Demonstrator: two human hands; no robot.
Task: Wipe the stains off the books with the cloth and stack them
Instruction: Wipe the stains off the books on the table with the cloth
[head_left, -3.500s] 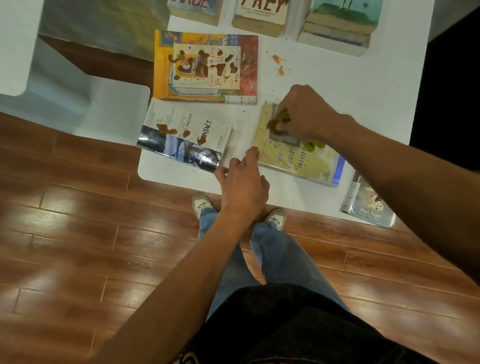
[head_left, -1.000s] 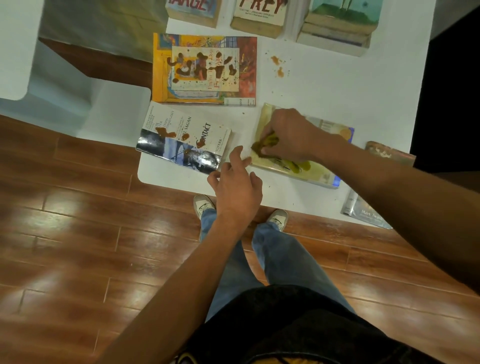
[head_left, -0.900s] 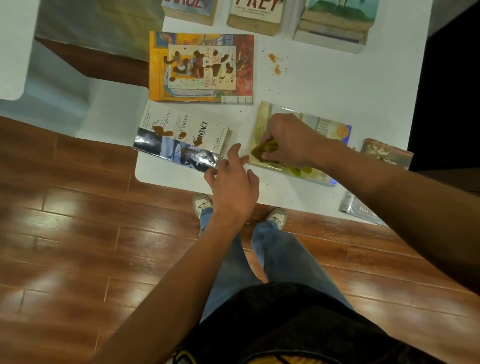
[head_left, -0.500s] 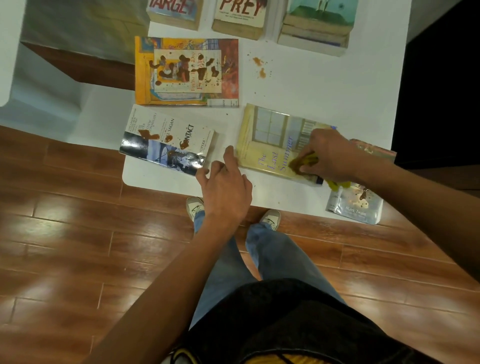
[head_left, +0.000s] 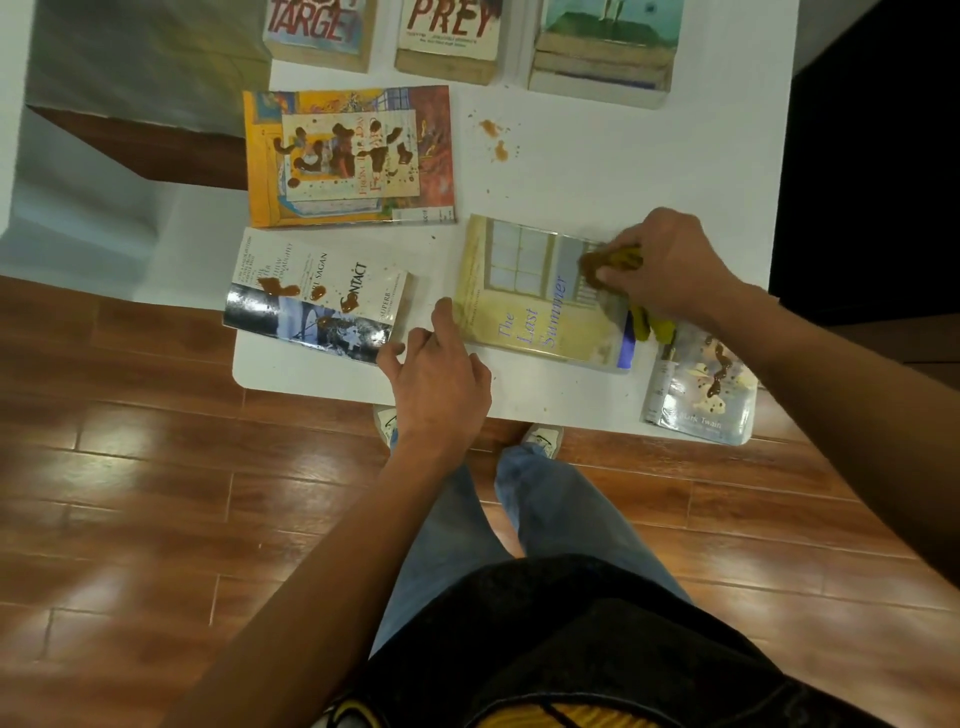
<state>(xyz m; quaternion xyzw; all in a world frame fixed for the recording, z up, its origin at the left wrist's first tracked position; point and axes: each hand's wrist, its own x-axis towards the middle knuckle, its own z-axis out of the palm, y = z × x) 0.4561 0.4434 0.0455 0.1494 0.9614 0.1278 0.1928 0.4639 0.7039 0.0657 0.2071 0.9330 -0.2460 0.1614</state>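
White table (head_left: 623, 171), seven books, right hand (head_left: 670, 265) fingers clutching one cloth (head_left: 610, 262), left hand (head_left: 441, 379) loose.

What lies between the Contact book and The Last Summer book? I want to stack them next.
In the head view, only bare white table and the left hand's fingertips lie between Contact and The Last Summer.

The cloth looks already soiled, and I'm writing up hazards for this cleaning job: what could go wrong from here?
1. The cloth in the right hand carries brown residue, so it may smear The Last Summer book rather than clean it.
2. The Mark Twain book overhangs the table edge beside the wiping forearm; a nudge could tip it off.
3. The left hand rests near the stained Contact book and might pick up sauce.
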